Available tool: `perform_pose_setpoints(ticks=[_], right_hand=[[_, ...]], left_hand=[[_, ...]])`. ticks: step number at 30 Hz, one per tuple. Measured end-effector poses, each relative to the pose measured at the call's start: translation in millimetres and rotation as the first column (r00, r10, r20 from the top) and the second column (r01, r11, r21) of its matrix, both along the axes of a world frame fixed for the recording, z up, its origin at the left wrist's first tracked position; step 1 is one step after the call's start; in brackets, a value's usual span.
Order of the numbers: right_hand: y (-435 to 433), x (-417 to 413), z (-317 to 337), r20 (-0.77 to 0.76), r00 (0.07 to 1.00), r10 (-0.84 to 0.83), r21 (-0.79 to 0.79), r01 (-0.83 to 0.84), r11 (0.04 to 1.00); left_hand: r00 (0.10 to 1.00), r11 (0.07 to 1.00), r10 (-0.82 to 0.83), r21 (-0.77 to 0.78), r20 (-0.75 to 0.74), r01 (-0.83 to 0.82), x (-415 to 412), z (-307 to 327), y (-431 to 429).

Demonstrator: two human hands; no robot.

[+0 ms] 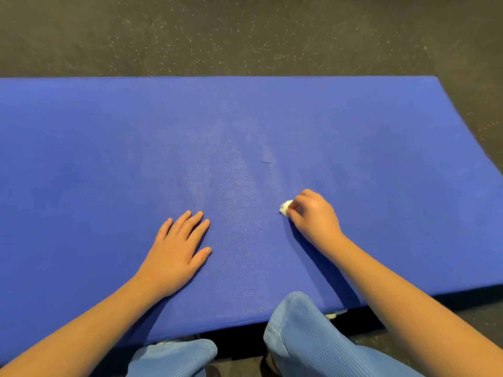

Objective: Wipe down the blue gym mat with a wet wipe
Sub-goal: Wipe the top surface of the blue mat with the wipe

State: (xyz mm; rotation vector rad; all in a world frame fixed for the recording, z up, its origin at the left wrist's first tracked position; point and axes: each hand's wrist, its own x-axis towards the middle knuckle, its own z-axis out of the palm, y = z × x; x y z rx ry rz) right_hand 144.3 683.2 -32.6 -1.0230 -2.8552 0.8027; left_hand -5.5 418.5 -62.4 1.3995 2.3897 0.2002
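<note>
The blue gym mat [245, 126] lies flat across the whole width of the view. My right hand [313, 216] rests on it right of centre, fingers curled round a small bunched white wet wipe [285, 207] that peeks out at the fingertips and touches the mat. My left hand [178, 251] lies flat on the mat left of centre, fingers straight and spread, holding nothing. A faint paler streak runs up the mat between the two hands.
Dark speckled rubber floor [245, 34] surrounds the mat at the back and right. My knees in light blue ribbed trousers [296, 330] are at the mat's near edge. A small dark mark [265, 162] sits mid-mat.
</note>
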Motion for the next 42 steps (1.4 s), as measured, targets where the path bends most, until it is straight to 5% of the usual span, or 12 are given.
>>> perform_pose_setpoints(ticks=[2, 8, 14, 20, 26, 33, 39, 42], right_hand=[[-7.1, -7.0, -5.7, -0.021, 0.997, -0.069, 0.044, 0.07, 0.997], [-13.1, 12.9, 2.3, 0.016, 0.957, 0.288, 0.009, -0.289, 0.957], [16.8, -20.7, -9.0, 0.068, 0.997, -0.042, 0.096, 0.035, 0.995], [-11.1, -4.1, 4.3, 0.035, 0.97, 0.241, -0.082, -0.238, 0.968], [21.9, -27.7, -15.6, 0.013, 0.998, -0.06, 0.015, 0.06, 0.998], [-1.7, -20.3, -10.7, -0.005, 0.946, 0.323, -0.071, -0.322, 0.944], [33.2, -57.7, -28.4, -0.003, 1.0, 0.019, 0.043, -0.019, 0.999], [14.2, -62.6, -30.4, -0.045, 0.985, 0.166, -0.015, -0.167, 0.986]], left_hand=[[1.0, 1.0, -0.004, 0.004, -0.002, 0.004, 1.2, 0.6, -0.7], [0.999, 0.998, -0.028, -0.058, -0.036, 0.026, 0.1, 4.4, -1.2], [0.995, 0.997, -0.044, -0.065, -0.09, 0.038, -1.2, 4.2, -0.2], [0.995, 0.996, -0.046, -0.085, -0.084, 0.039, 0.1, 4.5, 0.2], [0.996, 0.996, -0.079, -0.048, -0.037, 0.077, -6.7, 1.1, 3.1], [0.997, 0.996, -0.073, -0.047, 0.021, 0.073, -36.7, -13.7, 32.3], [0.99, 0.983, -0.137, -0.126, -0.034, 0.132, -39.1, -20.6, 32.3], [0.977, 0.975, -0.2, -0.114, -0.068, 0.192, -49.4, -22.0, 35.4]])
